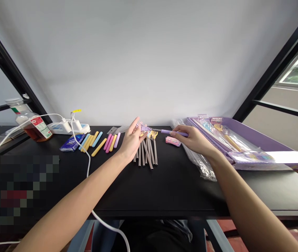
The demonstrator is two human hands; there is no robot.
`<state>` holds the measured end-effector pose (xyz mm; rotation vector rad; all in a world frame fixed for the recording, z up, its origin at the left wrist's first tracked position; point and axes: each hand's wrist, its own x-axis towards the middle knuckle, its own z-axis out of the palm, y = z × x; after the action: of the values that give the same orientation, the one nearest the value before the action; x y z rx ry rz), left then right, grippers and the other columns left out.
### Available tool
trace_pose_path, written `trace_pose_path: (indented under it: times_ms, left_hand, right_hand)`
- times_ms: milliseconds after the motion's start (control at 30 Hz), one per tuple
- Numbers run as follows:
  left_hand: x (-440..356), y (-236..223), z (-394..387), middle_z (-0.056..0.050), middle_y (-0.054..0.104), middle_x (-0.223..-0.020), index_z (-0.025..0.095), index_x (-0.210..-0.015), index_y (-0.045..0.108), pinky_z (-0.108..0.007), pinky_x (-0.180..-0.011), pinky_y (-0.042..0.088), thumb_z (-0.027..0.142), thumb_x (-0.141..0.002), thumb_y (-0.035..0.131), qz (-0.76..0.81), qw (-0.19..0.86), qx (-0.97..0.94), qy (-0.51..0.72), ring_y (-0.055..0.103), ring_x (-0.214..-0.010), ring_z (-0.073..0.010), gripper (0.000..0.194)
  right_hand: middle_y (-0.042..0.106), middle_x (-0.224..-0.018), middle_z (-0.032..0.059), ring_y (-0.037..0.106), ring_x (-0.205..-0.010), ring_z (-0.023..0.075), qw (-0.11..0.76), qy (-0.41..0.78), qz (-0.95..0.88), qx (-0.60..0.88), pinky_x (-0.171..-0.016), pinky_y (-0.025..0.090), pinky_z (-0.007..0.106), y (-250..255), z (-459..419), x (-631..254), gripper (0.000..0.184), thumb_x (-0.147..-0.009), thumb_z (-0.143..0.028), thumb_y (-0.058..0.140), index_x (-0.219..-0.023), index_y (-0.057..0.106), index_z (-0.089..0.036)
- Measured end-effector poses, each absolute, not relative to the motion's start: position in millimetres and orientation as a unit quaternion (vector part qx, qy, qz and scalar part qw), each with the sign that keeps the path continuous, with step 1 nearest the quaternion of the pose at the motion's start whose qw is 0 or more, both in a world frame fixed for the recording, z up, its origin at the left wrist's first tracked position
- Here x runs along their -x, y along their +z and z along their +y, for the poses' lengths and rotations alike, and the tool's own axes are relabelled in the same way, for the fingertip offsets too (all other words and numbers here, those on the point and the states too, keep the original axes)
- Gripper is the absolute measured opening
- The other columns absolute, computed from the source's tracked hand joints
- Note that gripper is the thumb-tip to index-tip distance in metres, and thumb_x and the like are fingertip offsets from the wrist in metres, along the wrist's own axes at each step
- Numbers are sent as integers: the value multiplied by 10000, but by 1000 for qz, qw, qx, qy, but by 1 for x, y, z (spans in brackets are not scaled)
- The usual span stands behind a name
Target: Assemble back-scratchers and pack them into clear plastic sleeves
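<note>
A purple telescopic back scratcher [166,131] is held crosswise above the desk, its metal shaft showing between my hands. My right hand [189,137] is closed on its purple grip. My left hand [132,140] is at the claw end, thumb and fingers around it with one finger pointing up; part of the claw is hidden. Below lie several metal rods [149,154], some with yellow claw heads, partly covered by my left hand. Left of that hand are loose handle grips in pink [108,142], yellow [99,147], blue [97,139] and lilac [117,140].
A purple box [259,143] with bagged back scratchers stands at right, beside clear plastic bags [198,161] and a small pink packet [173,141]. At left are a blue packet [71,142], a power strip [57,127], a bottle [35,126] and a white cable [89,164] crossing the desk.
</note>
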<state>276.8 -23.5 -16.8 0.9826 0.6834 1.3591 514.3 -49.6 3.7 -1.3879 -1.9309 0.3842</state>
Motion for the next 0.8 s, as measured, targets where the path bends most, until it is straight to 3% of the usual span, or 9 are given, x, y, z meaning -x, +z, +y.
trace_pose_path:
  times_ms: [167, 367, 467, 567, 700, 800]
  left_hand:
    - [-280, -24, -22, -31, 535, -1471, 371, -1383, 575, -343, -1084, 509, 191, -988, 535, 255, 570, -492, 607, 590, -1324, -215, 436]
    - [-284, -23, -28, -48, 622, -1405, 291, -1260, 687, -362, -1109, 467, 159, -952, 545, 264, 505, -578, 584, 606, -1288, -228, 365]
    - [-288, -23, -37, -31, 647, -1384, 287, -1213, 727, -355, -1164, 392, 151, -930, 574, 263, 475, -648, 533, 563, -1331, -238, 350]
    - [-290, -23, -43, -22, 656, -1363, 309, -1188, 746, -356, -1194, 338, 184, -944, 574, 266, 471, -687, 485, 526, -1361, -246, 324]
    - [-288, -23, -40, -26, 596, -1412, 371, -1344, 642, -347, -1034, 500, 316, -957, 598, 296, 498, -646, 497, 612, -1210, -239, 393]
    - [-285, -24, -32, -51, 613, -1368, 331, -1287, 669, -316, -921, 563, 404, -945, 624, 309, 497, -594, 552, 658, -1098, -217, 353]
  right_hand:
    - [523, -633, -22, 444, -580, 137, 334, 224, -746, 531, -559, 310, 287, 2, -52, -503, 500, -901, -704, 551, -858, 607, -208]
    - [438, -586, -77, 389, -509, 112, 381, 294, -715, 506, -501, 277, 261, -4, -51, -496, 462, -883, -678, 605, -994, 525, -237]
    - [454, -594, -75, 370, -500, 110, 395, 310, -715, 486, -482, 247, 258, -9, -50, -491, 456, -907, -661, 585, -1074, 530, -241]
    - [511, -628, -42, 392, -518, 111, 398, 286, -724, 485, -496, 259, 267, -10, -48, -489, 434, -925, -646, 564, -982, 583, -217]
    - [603, -690, 8, 517, -615, 149, 399, 239, -736, 491, -589, 362, 290, -6, -48, -494, 403, -926, -591, 587, -872, 601, -192]
    - [604, -663, -1, 514, -600, 152, 383, 206, -746, 503, -591, 358, 293, -4, -49, -497, 352, -925, -544, 589, -863, 582, -198]
